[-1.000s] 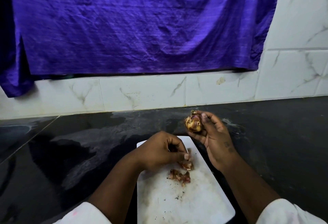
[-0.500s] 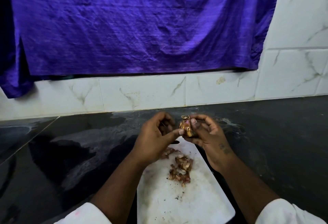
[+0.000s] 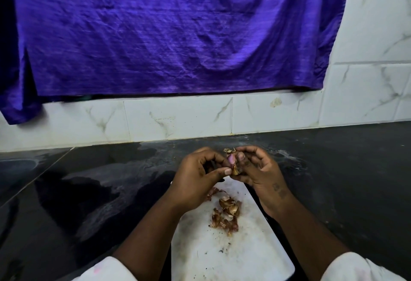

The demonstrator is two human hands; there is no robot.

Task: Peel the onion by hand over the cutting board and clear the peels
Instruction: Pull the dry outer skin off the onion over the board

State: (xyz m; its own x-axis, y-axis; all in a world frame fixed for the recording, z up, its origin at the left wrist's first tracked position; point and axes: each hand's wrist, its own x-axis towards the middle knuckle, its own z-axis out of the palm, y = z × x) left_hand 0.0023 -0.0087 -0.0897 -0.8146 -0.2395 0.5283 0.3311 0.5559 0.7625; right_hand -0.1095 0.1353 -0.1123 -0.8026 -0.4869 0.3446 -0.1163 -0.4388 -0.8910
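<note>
A small onion (image 3: 232, 162), pinkish where bared and brown with dry skin lower down, is held above the far end of the white cutting board (image 3: 224, 256). My right hand (image 3: 258, 169) grips it from the right, thumb on its front. My left hand (image 3: 198, 176) meets it from the left, thumb and fingers pinching the skin at its side. A small heap of brown onion peels (image 3: 226, 214) lies on the board below the hands. Most of the onion is hidden by my fingers.
The board lies on a dark, glossy stone countertop (image 3: 89, 191) with wet smears. A white marbled tile wall (image 3: 178, 118) rises behind it, with a purple cloth (image 3: 166, 31) hanging over it. White sleeves show at the bottom corners.
My left hand left the peels on the board and rose to the onion, now pinching its skin. More pink flesh shows on the onion. My right hand stayed nearly in place.
</note>
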